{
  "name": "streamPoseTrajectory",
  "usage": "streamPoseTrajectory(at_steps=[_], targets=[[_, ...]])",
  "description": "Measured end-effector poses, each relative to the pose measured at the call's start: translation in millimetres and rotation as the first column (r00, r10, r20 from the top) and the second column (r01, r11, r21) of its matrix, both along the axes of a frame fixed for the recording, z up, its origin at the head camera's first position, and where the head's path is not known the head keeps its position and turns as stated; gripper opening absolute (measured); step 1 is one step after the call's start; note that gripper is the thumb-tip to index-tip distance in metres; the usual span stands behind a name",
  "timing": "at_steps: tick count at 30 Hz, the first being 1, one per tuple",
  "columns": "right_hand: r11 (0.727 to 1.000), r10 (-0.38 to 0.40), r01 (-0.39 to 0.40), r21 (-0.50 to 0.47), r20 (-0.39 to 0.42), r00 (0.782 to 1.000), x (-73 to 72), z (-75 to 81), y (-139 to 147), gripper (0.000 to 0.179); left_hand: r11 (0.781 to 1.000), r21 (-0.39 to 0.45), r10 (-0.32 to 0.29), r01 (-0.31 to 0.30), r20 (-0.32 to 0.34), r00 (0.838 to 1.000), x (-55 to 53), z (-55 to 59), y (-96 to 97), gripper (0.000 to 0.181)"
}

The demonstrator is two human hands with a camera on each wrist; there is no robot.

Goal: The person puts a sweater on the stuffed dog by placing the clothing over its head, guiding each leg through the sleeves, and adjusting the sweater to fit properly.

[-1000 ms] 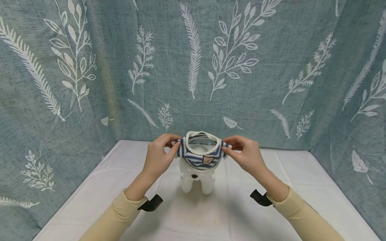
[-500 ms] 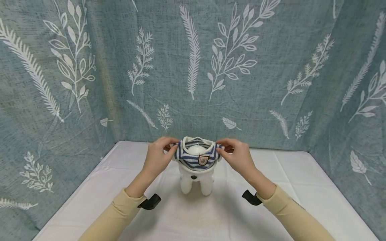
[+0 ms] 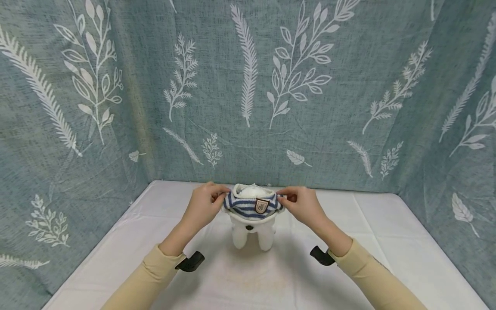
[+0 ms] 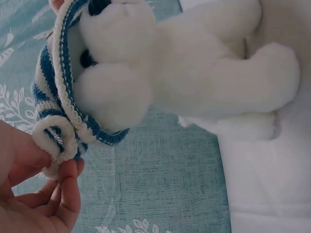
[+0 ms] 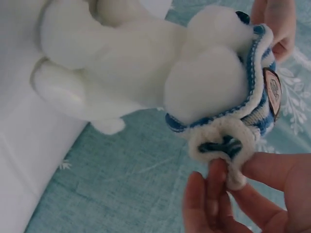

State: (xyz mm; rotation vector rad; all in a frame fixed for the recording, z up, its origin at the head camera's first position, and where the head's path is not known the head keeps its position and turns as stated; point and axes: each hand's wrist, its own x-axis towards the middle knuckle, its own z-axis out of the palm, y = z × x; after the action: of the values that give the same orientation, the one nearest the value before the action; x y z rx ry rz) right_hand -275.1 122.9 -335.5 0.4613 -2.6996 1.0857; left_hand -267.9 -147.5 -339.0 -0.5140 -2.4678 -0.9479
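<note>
Upright on a desk (image 3: 248,284) spread with white cloth, a white plush toy (image 4: 189,68) faces the camera wearer, a blue-and-white striped knit sweater (image 3: 242,207) around the upper part of its head. The person's left hand (image 3: 201,201) pinches one cream cuff (image 4: 41,141) of the garment, its grip closed to a thumb-and-fingertip hold. On the opposite side, the right hand (image 3: 304,203) has its grip closed the same way on the other cuff (image 5: 247,143), the two hands nearly level. White plush shows inside the cream collar (image 3: 253,197), while the lower hem runs just above the toy's black nose (image 3: 249,227); the left wrist view shows a dark eye (image 4: 87,58) close under that edge. A shield-shaped patch (image 3: 261,206) sits on the knit's front. Beige shirt sleeves (image 3: 155,271) and black wrist pieces (image 3: 191,261) frame the scene before a teal, leaf-printed curtain (image 3: 217,86).
</note>
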Motion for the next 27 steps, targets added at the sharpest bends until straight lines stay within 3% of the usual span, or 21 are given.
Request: streamPoseTrajectory(at_steps=[5,10,15,19,21,23,25,27], targets=[[1.0,0.006,-0.007,0.015,0.071,0.997,-2.2,-4.9,3,0.019,1.0,-0.015,-0.01,0.011,0.1,0.995,0.0,-3.7,0.6,0.017],[1.0,0.011,-0.011,0.002,0.104,0.995,-4.2,-9.7,5,0.021,0.999,-0.03,-0.01,0.015,0.144,0.989,-0.5,-4.3,0.9,0.018],[1.0,0.0,0.003,-0.025,0.103,0.995,-3.4,-10.6,9,0.029,0.999,-0.032,0.009,-0.005,0.115,0.993,-0.7,-4.9,-2.5,0.02],[0.996,-0.039,0.048,-0.075,0.108,0.993,2.3,-10.5,17,0.04,0.995,0.058,0.077,-0.079,0.042,0.996,3.4,-6.2,-11.2,0.022],[0.994,-0.056,0.066,-0.088,0.109,0.992,6.7,-12.2,23,0.041,0.987,0.114,0.106,-0.11,0.036,0.994,8.2,-7.4,-17.5,0.018],[0.993,-0.054,0.066,-0.094,0.121,0.991,11.5,-15.8,28,0.037,0.983,0.139,0.109,-0.118,0.072,0.991,13.7,-9.9,-24.3,0.013],[0.994,-0.031,0.046,-0.101,0.142,0.989,17.0,-20.1,31,0.03,0.985,0.145,0.074,-0.096,0.149,0.986,18.8,-12.4,-30.0,0.011],[0.994,0.017,0.002,-0.114,0.164,0.986,21.7,-24.7,33,0.026,0.986,0.161,0.007,-0.052,0.264,0.965,23.0,-14.7,-33.5,0.013]])
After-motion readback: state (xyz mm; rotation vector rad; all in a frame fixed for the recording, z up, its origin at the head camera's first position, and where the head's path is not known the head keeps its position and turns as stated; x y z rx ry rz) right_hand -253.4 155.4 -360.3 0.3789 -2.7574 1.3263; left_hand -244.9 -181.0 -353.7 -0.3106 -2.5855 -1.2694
